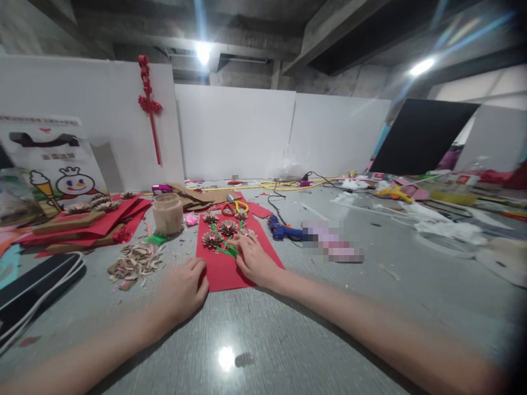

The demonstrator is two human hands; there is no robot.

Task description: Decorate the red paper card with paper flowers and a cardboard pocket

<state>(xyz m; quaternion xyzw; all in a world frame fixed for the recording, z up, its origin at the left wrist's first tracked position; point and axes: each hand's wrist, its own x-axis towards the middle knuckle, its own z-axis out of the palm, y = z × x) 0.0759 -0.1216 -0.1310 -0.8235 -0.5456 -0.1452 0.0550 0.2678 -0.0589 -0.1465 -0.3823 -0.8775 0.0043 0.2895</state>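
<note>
A red sheet [229, 276] lies on the grey table in front of me, bearing several brown cardboard flowers [228, 227], some with pink centres, and green stem and leaf pieces [228, 250]. My left hand [187, 286] rests at the sheet's lower left edge, fingers curled in; whether anything is inside them is hidden. Over the sheet's right half lies my right hand [254, 260], its bent fingertips on the green pieces beneath the flowers. It partly covers one flower at the right. Scissors with red and yellow handles [235, 208] lie at the sheet's far end.
Left stand a jar [168, 215], a pile of cardboard scraps [135, 264] and stacked red sheets with flowers [93, 222]. A blue glue gun [284, 229] with a black cord lies right of the sheet. Farther right are a yellow glue gun [393, 193] and crumpled white material [448, 230].
</note>
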